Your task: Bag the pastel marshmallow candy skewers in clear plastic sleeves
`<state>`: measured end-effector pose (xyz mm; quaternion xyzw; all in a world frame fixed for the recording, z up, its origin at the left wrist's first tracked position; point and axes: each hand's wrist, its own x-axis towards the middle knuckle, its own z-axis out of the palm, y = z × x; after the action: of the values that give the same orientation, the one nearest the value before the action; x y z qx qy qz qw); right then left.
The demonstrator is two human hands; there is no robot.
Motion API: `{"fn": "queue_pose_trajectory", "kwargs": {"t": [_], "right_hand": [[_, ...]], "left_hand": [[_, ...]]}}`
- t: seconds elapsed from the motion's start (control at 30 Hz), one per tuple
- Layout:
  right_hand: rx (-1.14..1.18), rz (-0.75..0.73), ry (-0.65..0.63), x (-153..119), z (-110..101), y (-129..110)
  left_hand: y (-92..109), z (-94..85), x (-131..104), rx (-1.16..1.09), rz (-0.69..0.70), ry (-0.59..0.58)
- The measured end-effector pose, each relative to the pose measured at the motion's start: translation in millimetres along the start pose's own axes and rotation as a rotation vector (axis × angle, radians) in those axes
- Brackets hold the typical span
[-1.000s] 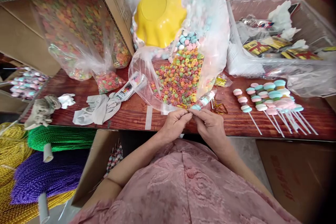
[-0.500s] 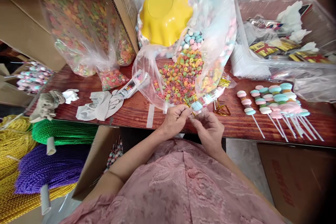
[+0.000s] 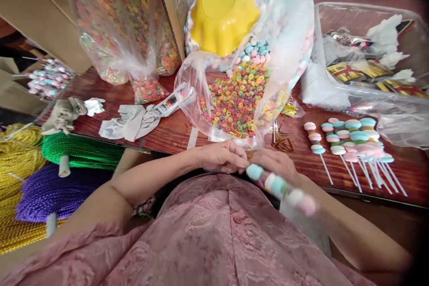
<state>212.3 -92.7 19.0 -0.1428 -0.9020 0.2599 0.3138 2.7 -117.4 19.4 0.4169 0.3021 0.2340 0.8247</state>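
A candy skewer (image 3: 276, 185) of pastel marshmallow-like pieces and candy rings slants down to the right, blurred by motion, in front of my right hand. My left hand (image 3: 228, 157) is closed at its upper end, fingertips pinched together. A glint of gold twist tie (image 3: 250, 155) shows between the hands. My right hand (image 3: 275, 163) is curled close by, its fingertips at the tie and partly smeared. Finished-looking skewers (image 3: 360, 143) lie on the table at the right, with white sticks toward me. Loose gold ties (image 3: 282, 143) rest beyond my right hand.
An open bag of candy rings (image 3: 234, 98) lies ahead, with a yellow bowl (image 3: 223, 15) upside down behind it. A clear plastic tub (image 3: 335, 82) stands at the back right. Grey gloves (image 3: 130, 123) lie left; green cord (image 3: 83, 152) and purple cord (image 3: 60, 194) hang beside the table edge.
The skewer has swung from pointing away over the table to slanting down to the right toward me. Both hands have drawn slightly nearer my body, still close together.
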Motion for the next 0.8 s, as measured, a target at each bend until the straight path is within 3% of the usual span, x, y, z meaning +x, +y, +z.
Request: {"fn": "queue_pose_trajectory", "kwargs": {"t": [0.1,0.4,0.53,0.63,0.7,0.8], "right_hand": [[-0.247,-0.302,-0.065,6,-15,-12],[-0.335,-0.48,-0.129,18,-18,-6],[-0.39,-0.432,-0.104,25,-22,-6],[-0.473,-0.388,-0.087,33,-26,-7],[-0.534,-0.351,-0.117,39,-31,-8],[-0.587,-0.271,-0.106,53,-44,-7]], "left_hand": [[8,-2.7,-4,0.031,-0.084,-0.123],[24,-9.5,-1,0.222,-0.135,-0.309],[30,-16.1,2,0.295,-0.048,-0.236],[60,-16.0,-1,0.49,0.062,-0.144],[88,-4.2,-11,0.699,0.181,-0.003],[118,28.2,-31,1.016,0.427,0.244]]}}
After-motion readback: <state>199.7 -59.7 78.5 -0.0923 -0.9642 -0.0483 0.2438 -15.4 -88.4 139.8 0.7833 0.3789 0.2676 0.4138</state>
